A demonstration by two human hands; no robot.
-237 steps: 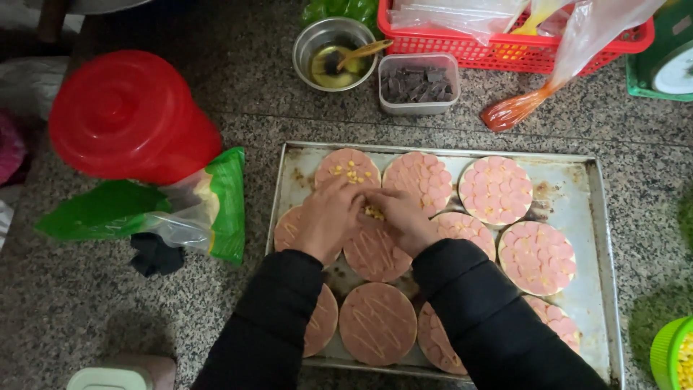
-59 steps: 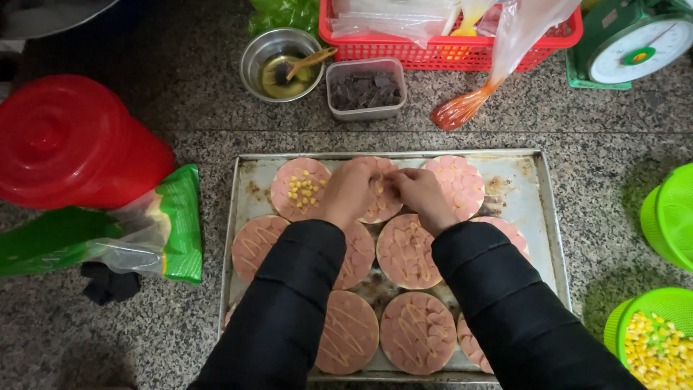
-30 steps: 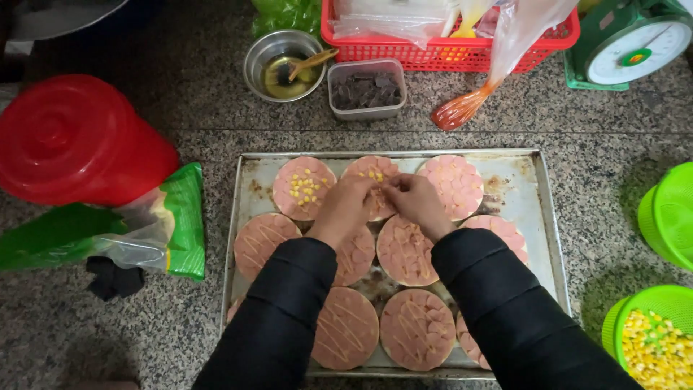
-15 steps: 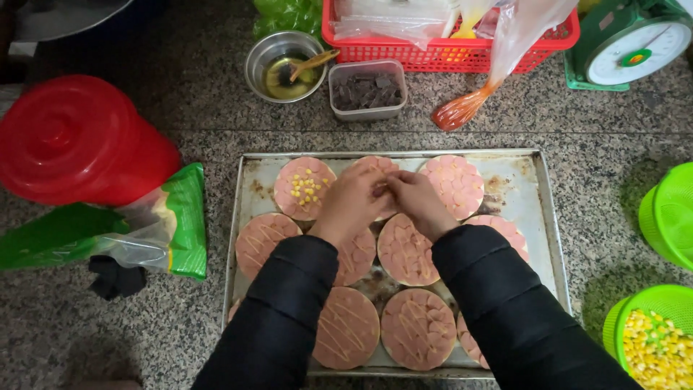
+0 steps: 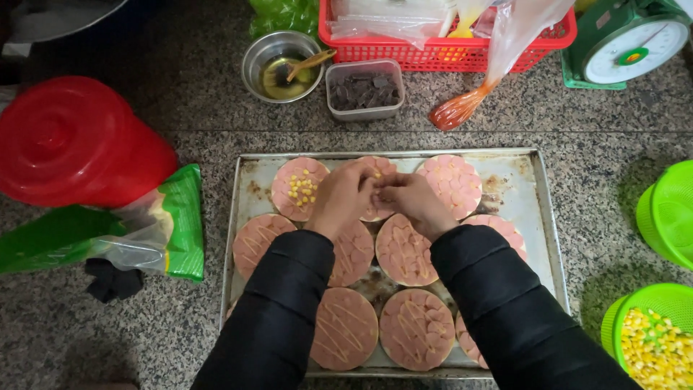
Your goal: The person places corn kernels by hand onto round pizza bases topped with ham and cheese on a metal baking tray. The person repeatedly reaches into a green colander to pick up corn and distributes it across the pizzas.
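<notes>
Pink round sausage-topped base, partly hidden under both hands.

Both arms wear long, smooth black sleeves reaching the wrists.

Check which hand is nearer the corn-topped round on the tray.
Left. The left hand sits just right of the corn-topped round, nearly touching its edge. The right hand is farther right, beyond the left hand.

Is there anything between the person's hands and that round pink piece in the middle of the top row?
Nothing visible: the left hand and right hand meet directly over the top-middle round on the metal tray.
</notes>
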